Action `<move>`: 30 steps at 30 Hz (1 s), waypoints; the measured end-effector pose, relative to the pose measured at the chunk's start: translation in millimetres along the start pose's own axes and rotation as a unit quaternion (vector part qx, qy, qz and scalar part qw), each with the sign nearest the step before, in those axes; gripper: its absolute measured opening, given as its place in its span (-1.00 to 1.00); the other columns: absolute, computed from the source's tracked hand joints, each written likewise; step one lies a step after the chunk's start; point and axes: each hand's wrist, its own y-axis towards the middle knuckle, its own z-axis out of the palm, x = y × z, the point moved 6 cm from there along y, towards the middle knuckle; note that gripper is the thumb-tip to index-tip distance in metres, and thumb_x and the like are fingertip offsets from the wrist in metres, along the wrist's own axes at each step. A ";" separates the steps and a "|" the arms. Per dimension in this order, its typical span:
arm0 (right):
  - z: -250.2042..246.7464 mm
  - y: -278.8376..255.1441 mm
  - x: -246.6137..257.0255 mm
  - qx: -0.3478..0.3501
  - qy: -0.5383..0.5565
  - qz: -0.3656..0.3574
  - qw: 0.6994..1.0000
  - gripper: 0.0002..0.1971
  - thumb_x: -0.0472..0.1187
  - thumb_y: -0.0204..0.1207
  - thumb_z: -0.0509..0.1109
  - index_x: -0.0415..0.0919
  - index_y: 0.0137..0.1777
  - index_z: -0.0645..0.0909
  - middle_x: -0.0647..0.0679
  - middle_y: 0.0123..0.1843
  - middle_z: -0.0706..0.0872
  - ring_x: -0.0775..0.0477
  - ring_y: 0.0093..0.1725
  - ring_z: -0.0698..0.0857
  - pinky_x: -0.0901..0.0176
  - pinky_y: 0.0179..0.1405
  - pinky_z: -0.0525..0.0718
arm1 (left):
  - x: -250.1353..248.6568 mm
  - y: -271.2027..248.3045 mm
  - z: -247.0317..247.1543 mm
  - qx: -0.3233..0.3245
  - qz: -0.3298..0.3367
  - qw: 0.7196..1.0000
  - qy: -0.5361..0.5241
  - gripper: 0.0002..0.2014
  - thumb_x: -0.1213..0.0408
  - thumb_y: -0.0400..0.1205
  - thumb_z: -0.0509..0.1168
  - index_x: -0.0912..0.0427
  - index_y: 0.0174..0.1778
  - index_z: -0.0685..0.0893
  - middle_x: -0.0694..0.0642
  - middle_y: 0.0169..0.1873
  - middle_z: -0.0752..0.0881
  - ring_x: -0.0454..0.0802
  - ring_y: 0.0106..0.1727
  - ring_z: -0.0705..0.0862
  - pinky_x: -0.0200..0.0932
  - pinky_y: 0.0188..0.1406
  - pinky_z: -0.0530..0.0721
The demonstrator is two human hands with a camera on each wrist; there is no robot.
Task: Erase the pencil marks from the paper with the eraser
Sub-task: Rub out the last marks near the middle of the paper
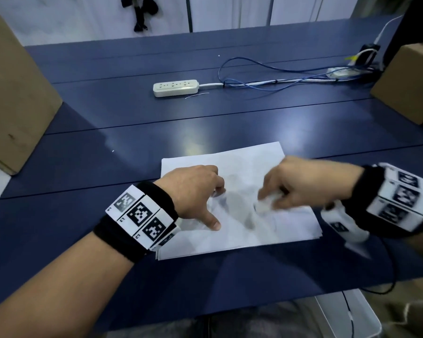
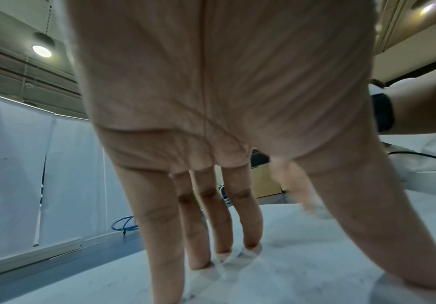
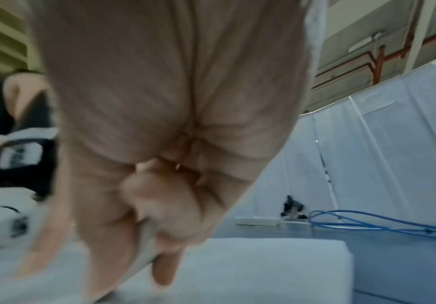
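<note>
- The paper [image 1: 235, 164], a thin white stack, lies on the near part of the dark blue table [image 1: 132, 132], in front of the person.
- The left hand [image 1: 193, 191] rests on the left part of the paper; the left wrist view shows its fingers [image 2: 247, 216] straight and spread, their tips pressing the sheet, with the thumb set well apart to the near side.
- The right hand [image 1: 300, 184] is over the right part of the paper, blurred, its fingers curled around a small whitish eraser [image 1: 264, 203] whose lower end touches the sheet.
- In the right wrist view the eraser [image 3: 144, 251] shows as a pale strip pinched between thumb and fingers.
- Faint grey pencil marks [image 1: 232, 179] lie between the two hands.
- A white power strip [image 1: 175, 87] and blue cable [image 1: 266, 76] sit far across the table; cardboard boxes [image 1: 15, 93] stand at the left and right edges.
</note>
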 end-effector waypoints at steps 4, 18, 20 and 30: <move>-13.8 11.2 -19.2 -0.088 -0.028 0.032 0.995 -0.74 0.00 0.47 0.39 0.14 0.14 0.77 0.11 -0.12 0.78 0.17 -0.25 0.56 0.23 -0.10 0.65 | -1.0 -1.5 -1.1 0.000 -0.002 1.000 -0.007 -0.39 -0.30 0.28 0.53 -0.10 0.17 0.60 -0.17 0.02 0.50 -0.09 0.07 0.58 -0.09 -0.12 0.62; -11.4 0.7 -9.3 -0.042 -0.030 0.004 0.999 -0.70 -0.01 0.46 0.42 0.12 0.19 0.77 0.18 -0.05 0.74 0.47 -0.31 0.50 0.39 -0.11 0.51 | -3.5 -0.5 -1.5 0.009 0.011 1.000 0.008 -0.25 -0.35 0.31 0.48 -0.25 0.42 0.52 -0.19 -0.02 0.39 -0.07 0.04 0.60 -0.08 -0.08 0.65; 4.5 -15.7 13.6 0.040 0.001 -0.047 0.998 -0.69 -0.11 0.46 0.47 0.10 0.20 0.76 0.18 0.04 0.75 0.52 -0.27 0.50 0.55 -0.20 0.41 | -4.6 -0.1 -1.0 0.004 0.004 1.000 0.011 -0.25 -0.41 0.31 0.43 -0.23 0.41 0.53 -0.18 0.00 0.40 -0.07 0.05 0.60 -0.07 -0.09 0.65; -13.5 6.7 -15.5 -0.073 -0.059 0.041 0.995 -0.67 0.05 0.50 0.38 0.10 0.24 0.75 0.10 0.01 0.81 0.14 -0.15 0.54 0.26 -0.01 0.60 | -10.6 3.8 -2.3 -0.008 -0.015 1.000 0.013 -0.26 -0.40 0.24 0.49 -0.17 0.30 0.58 -0.18 -0.05 0.42 -0.07 -0.02 0.56 -0.12 -0.20 0.55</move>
